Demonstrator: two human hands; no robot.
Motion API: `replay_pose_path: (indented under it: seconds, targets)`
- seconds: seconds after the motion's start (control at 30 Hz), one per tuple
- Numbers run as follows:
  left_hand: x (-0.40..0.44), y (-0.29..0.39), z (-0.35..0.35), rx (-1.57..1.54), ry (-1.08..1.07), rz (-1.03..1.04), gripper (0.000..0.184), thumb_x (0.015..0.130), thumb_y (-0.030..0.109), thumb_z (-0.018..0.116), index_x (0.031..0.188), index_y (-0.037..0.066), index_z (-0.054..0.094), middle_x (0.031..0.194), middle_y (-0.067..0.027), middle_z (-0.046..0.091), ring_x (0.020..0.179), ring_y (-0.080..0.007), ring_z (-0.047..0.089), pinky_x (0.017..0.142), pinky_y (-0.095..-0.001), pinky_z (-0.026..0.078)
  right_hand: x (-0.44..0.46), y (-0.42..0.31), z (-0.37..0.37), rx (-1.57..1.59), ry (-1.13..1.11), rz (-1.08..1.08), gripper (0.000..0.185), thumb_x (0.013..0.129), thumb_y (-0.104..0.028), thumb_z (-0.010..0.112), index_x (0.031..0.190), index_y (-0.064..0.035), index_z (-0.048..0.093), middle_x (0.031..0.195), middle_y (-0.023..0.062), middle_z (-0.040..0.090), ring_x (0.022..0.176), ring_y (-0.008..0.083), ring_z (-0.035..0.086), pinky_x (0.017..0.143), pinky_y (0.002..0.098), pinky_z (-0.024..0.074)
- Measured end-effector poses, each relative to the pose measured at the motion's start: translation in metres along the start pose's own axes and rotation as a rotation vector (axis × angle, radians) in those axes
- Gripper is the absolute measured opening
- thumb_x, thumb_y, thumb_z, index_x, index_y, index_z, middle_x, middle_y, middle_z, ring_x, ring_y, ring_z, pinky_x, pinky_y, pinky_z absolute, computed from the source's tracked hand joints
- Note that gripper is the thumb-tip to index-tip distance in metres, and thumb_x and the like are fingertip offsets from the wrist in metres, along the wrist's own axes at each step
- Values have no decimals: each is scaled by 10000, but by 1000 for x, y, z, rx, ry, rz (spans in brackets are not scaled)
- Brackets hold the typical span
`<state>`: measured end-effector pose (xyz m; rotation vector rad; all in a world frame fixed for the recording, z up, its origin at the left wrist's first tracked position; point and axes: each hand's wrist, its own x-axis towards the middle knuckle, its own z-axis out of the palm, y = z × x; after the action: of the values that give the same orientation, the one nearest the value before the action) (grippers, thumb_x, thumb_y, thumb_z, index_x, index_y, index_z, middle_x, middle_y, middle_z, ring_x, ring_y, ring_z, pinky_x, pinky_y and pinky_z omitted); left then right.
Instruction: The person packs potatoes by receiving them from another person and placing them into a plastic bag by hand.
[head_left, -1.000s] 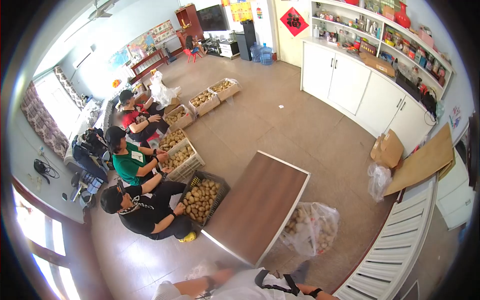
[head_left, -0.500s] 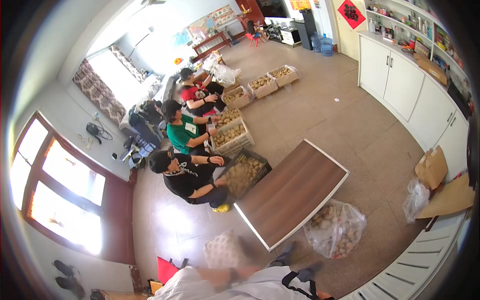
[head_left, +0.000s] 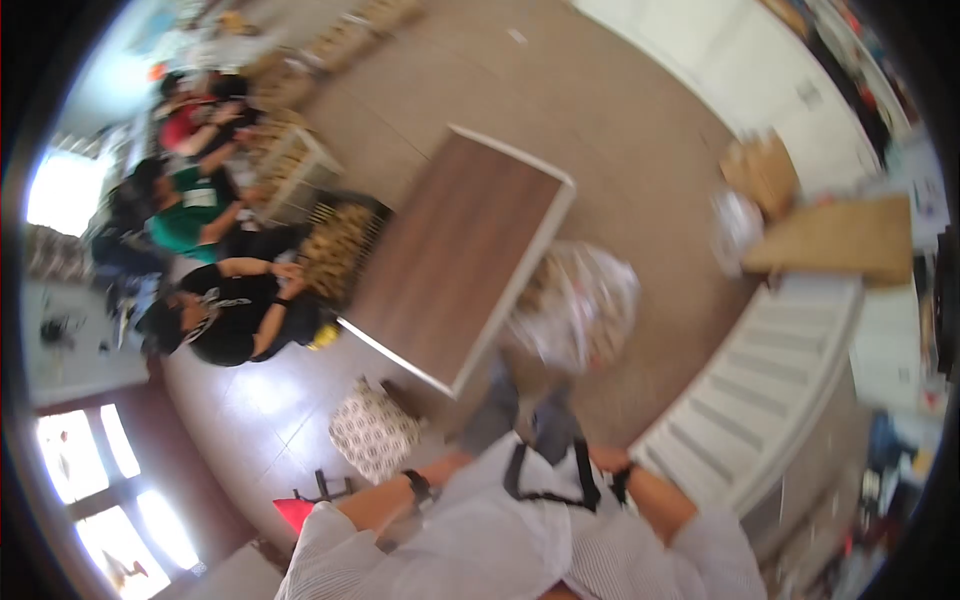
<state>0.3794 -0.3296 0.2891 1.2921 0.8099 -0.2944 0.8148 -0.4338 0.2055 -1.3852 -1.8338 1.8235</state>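
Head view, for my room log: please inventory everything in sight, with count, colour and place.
Table: 1, brown, white-edged, centre
Bag: 1, clear, right of table
Crates: 2, black and white, left of table
Potatoes: many, tan, in black crate
Boxes: several, tan, top left
People: 3, black, green, red clothes, left
Cushion: 1, pale, lower left
Red item: 1, red, below cushion
Carton: 1, brown, right
Board: 1, brown, beside carton
Loose bag: 1, clear, beside carton
Rack: 1, white, lower right
Cabinets: row, white, upper right
Door: 1, maroon, lower left
Clutter: uncounted, mixed, right edge
Legs: 2, grey, below table
Left hand: 1, black-banded, lower centre
Right hand: 1, black-banded, lower centre
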Motion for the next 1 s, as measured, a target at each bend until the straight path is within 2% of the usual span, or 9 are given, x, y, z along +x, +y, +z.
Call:
replay_pose_path:
  seconds: [0.07, 0.17, 0.33, 0.4, 0.57, 0.73, 0.8, 0.9, 1.0]
  targets:
    - [4, 8, 0, 113, -47, 65, 316, 875, 263, 583, 1090, 34, 618, 1053, -220, 640, 998, -392, 591, 897, -440, 447, 36, -38, -23, 50, -31, -7, 245, 865, -224, 577, 894, 8, 653, 818, 151, 694, 771, 274, 659, 686, 398, 499]
    - [30, -4, 6, 132, 101, 16, 297, 860, 239, 606, 1087, 48, 607, 1055, -211, 615, 1051, -391, 544, 925, -433, 429, 83, -1, -27, 392, 109, 582, 230, 840, -242, 641, 869, -15, 671, 736, 145, 677, 730, 257, 656, 671, 386, 504]
    - [84, -21, 10, 447, 315, -66, 383, 859, 223, 637, 1207, 82, 559, 1297, -155, 471, 1230, -367, 418, 1017, -436, 369, 149, 120, -33, 200, 417, 630, 232, 853, -216, 639, 949, -5, 624, 791, 98, 663, 699, 222, 661, 636, 353, 515]
    - [116, -29, 8, 427, 343, -71, 448, 842, 236, 662, 1241, 79, 534, 1337, -157, 432, 1256, -371, 397, 1042, -453, 347, 178, 164, -47, 120, 443, 753, 399, 832, -242, 647, 1109, 37, 583, 1119, 251, 626, 1054, 384, 600, 895, 440, 476]
    - [161, -57, -1, 449, 389, -138, 654, 713, 283, 789, 1260, 56, 510, 1429, -167, 355, 1348, -400, 308, 1101, -499, 279, 238, 262, -74, 137, 510, 731, 585, 811, -279, 669, 1250, 61, 484, 1204, 288, 568, 1128, 417, 551, 958, 459, 440]
    - [163, -74, -13, 460, 411, -131, 606, 673, 250, 805, 1177, 36, 545, 1415, -177, 367, 1334, -399, 331, 1085, -499, 295, 279, 353, -41, -37, 562, 825, 671, 790, -306, 692, 1307, 48, 453, 1199, 295, 572, 1245, 402, 471, 1046, 503, 346]
    - [166, -76, -19, 407, 447, -95, 580, 641, 205, 806, 1128, 31, 544, 1370, -219, 392, 1301, -452, 353, 1065, -543, 305, 290, 384, -16, -122, 789, 711, 555, 766, -245, 736, 1201, 35, 534, 1109, 241, 631, 995, 395, 621, 855, 417, 495]
    - [169, -75, -29, 444, 456, -94, 584, 628, 231, 818, 1117, 44, 559, 1376, -173, 405, 1295, -411, 375, 1052, -515, 324, 303, 393, -3, -25, 548, 738, 336, 783, -179, 698, 1059, -1, 629, 1020, 184, 656, 919, 396, 623, 813, 439, 502]
    - [171, -72, -36, 435, 461, -93, 589, 620, 224, 818, 1120, 48, 560, 1359, -170, 415, 1289, -413, 377, 1047, -515, 332, 313, 326, -50, -241, 580, 734, 208, 777, -84, 653, 981, -54, 681, 1049, 140, 646, 938, 359, 615, 764, 465, 504]
